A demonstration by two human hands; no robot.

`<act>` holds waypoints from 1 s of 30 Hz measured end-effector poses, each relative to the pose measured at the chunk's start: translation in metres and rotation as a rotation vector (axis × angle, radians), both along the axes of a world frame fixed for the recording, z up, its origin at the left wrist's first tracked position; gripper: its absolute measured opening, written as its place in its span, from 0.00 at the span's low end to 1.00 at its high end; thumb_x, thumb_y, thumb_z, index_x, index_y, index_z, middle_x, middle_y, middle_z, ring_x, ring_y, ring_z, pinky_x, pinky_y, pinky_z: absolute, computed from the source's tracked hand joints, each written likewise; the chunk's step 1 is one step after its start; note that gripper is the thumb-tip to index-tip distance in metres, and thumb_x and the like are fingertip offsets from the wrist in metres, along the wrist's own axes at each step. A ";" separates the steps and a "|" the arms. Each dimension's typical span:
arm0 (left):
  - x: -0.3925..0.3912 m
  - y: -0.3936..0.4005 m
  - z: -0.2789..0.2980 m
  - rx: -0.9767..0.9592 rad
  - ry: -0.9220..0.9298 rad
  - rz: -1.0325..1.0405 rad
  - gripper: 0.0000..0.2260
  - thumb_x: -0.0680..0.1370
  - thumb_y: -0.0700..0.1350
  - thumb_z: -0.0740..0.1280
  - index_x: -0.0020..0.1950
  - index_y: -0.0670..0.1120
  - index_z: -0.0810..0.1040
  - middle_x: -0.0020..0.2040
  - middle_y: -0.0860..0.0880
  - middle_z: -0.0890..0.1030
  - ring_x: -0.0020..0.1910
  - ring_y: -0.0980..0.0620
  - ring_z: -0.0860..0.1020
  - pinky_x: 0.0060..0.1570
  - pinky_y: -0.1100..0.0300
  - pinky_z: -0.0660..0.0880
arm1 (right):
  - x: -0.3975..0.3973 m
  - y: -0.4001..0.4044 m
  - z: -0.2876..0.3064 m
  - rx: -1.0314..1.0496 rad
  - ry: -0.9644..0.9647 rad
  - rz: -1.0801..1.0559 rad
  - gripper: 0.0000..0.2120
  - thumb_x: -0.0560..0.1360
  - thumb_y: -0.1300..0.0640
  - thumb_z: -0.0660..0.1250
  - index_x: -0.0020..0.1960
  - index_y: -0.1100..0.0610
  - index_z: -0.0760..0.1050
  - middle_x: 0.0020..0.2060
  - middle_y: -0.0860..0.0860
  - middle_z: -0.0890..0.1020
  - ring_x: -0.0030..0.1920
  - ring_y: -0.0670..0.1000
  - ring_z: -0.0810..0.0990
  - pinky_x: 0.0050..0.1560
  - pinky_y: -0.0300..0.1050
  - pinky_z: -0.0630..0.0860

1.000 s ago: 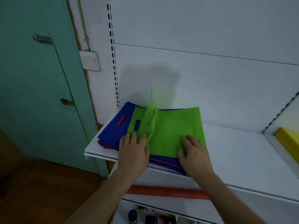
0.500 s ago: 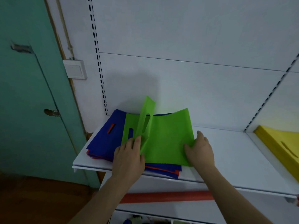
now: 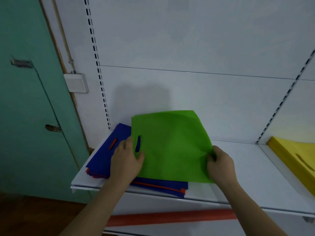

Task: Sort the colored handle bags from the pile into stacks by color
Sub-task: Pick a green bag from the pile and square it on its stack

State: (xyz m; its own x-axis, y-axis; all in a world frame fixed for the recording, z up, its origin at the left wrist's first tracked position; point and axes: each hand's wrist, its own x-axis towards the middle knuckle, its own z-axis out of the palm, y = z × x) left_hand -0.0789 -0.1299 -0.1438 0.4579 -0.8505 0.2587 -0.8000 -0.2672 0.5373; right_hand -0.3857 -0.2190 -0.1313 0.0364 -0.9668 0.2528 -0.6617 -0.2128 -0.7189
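- One green bag (image 3: 170,147) is in both hands over the mixed pile (image 3: 102,157) of blue and orange bags at the shelf's (image 3: 247,176) left end, its far edge bowed up off the pile.
- The right hand (image 3: 219,166) pinches the bag's right edge, fingers curled over a small fold of fabric; the left hand (image 3: 127,160) lies at the left edge beside the handle slot (image 3: 138,143), thumb on top of the green. Whether its fingers reach under the bag I cannot tell.
- The bag looks thin, light and floppy: it sags and curves between the two holds, so it will probably droop if carried by one corner.
- It seems best taken by two opposite edges, or through the slot, and kept taut.
- The sheets look smooth, so a neighbour may well slide or cling along; pressing on the pile should stop that.
- A yellow stack (image 3: 296,155) lies at the shelf's right end, well apart from the pile.
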 end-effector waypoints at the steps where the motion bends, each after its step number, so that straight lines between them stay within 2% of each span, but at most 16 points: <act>1: 0.004 -0.006 0.006 -0.018 0.109 0.010 0.34 0.79 0.60 0.66 0.81 0.48 0.61 0.70 0.47 0.75 0.64 0.44 0.77 0.58 0.46 0.78 | -0.003 0.001 0.001 -0.021 -0.041 -0.009 0.15 0.77 0.68 0.62 0.43 0.48 0.74 0.31 0.47 0.78 0.34 0.49 0.77 0.33 0.42 0.66; 2: 0.006 -0.011 0.013 -0.037 0.236 0.011 0.32 0.80 0.58 0.68 0.80 0.50 0.61 0.69 0.49 0.76 0.62 0.47 0.78 0.56 0.48 0.78 | -0.005 0.001 0.002 -0.042 -0.078 -0.016 0.15 0.78 0.68 0.62 0.43 0.48 0.73 0.31 0.48 0.78 0.34 0.50 0.76 0.33 0.43 0.65; 4: 0.005 -0.020 0.026 -0.145 0.529 -0.008 0.23 0.82 0.51 0.69 0.76 0.54 0.69 0.60 0.54 0.81 0.53 0.55 0.81 0.46 0.56 0.77 | -0.009 0.003 0.005 -0.087 -0.130 -0.024 0.14 0.80 0.66 0.63 0.43 0.48 0.72 0.31 0.49 0.77 0.33 0.51 0.76 0.33 0.45 0.64; 6: 0.003 -0.024 0.037 -0.321 0.709 -0.018 0.17 0.83 0.43 0.69 0.70 0.56 0.74 0.57 0.56 0.84 0.51 0.57 0.83 0.45 0.58 0.78 | -0.012 0.006 0.010 -0.132 -0.196 -0.021 0.12 0.81 0.64 0.64 0.44 0.49 0.72 0.33 0.50 0.77 0.35 0.51 0.76 0.33 0.46 0.65; 8: 0.002 -0.028 0.043 -0.450 0.680 -0.041 0.19 0.83 0.39 0.68 0.71 0.57 0.74 0.58 0.59 0.84 0.54 0.61 0.82 0.48 0.60 0.80 | -0.013 0.008 0.015 -0.160 -0.286 -0.017 0.06 0.83 0.61 0.64 0.50 0.50 0.73 0.36 0.50 0.79 0.38 0.50 0.78 0.34 0.46 0.68; 12: -0.006 -0.025 0.044 -0.500 0.687 -0.118 0.20 0.83 0.35 0.64 0.71 0.55 0.74 0.59 0.57 0.84 0.57 0.59 0.82 0.47 0.68 0.76 | -0.010 0.009 0.014 -0.138 -0.348 -0.013 0.03 0.85 0.58 0.62 0.57 0.52 0.71 0.41 0.50 0.80 0.41 0.51 0.79 0.37 0.49 0.72; 14: -0.011 -0.022 0.038 -0.437 0.668 -0.130 0.18 0.84 0.35 0.62 0.66 0.55 0.76 0.55 0.57 0.84 0.55 0.59 0.82 0.48 0.66 0.76 | -0.010 0.009 0.008 -0.098 -0.331 0.008 0.04 0.85 0.59 0.62 0.56 0.51 0.71 0.42 0.49 0.80 0.42 0.50 0.79 0.38 0.50 0.72; 17: -0.013 -0.017 0.027 -0.361 0.604 -0.114 0.15 0.85 0.38 0.61 0.65 0.56 0.76 0.53 0.62 0.83 0.53 0.62 0.80 0.51 0.57 0.77 | -0.011 0.009 0.001 -0.108 -0.260 0.012 0.07 0.84 0.62 0.62 0.50 0.51 0.70 0.37 0.50 0.77 0.38 0.51 0.76 0.35 0.48 0.67; 19: -0.013 -0.014 0.026 -0.364 0.571 -0.091 0.15 0.85 0.38 0.61 0.65 0.56 0.76 0.53 0.62 0.83 0.52 0.64 0.80 0.50 0.57 0.76 | -0.012 0.008 0.000 -0.130 -0.238 -0.012 0.07 0.83 0.62 0.63 0.50 0.52 0.70 0.36 0.49 0.76 0.37 0.50 0.76 0.33 0.46 0.64; 21: -0.014 -0.013 0.027 -0.374 0.546 -0.075 0.14 0.86 0.39 0.60 0.66 0.55 0.75 0.53 0.61 0.83 0.50 0.63 0.80 0.47 0.58 0.75 | -0.014 0.007 0.003 -0.151 -0.261 -0.049 0.05 0.83 0.61 0.64 0.55 0.52 0.71 0.37 0.47 0.77 0.38 0.50 0.77 0.33 0.45 0.66; 25: -0.017 -0.009 0.030 -0.383 0.519 -0.070 0.15 0.86 0.40 0.59 0.68 0.57 0.75 0.52 0.61 0.83 0.46 0.60 0.80 0.42 0.60 0.74 | -0.018 0.021 0.008 -0.183 -0.366 -0.129 0.18 0.83 0.60 0.65 0.69 0.46 0.67 0.49 0.37 0.79 0.46 0.37 0.79 0.41 0.41 0.72; 28: -0.025 -0.012 0.027 -0.359 0.500 -0.102 0.18 0.86 0.40 0.58 0.74 0.56 0.71 0.54 0.59 0.83 0.45 0.57 0.80 0.39 0.64 0.74 | -0.028 0.037 0.012 -0.246 -0.371 -0.173 0.19 0.83 0.59 0.65 0.70 0.45 0.65 0.51 0.39 0.81 0.46 0.38 0.80 0.38 0.43 0.72; 30: -0.031 -0.015 0.028 -0.348 0.495 -0.149 0.20 0.87 0.40 0.58 0.77 0.55 0.69 0.54 0.57 0.83 0.44 0.57 0.79 0.39 0.62 0.75 | -0.036 0.046 0.015 -0.281 -0.340 -0.236 0.19 0.83 0.57 0.66 0.70 0.46 0.65 0.49 0.40 0.81 0.43 0.40 0.80 0.37 0.44 0.70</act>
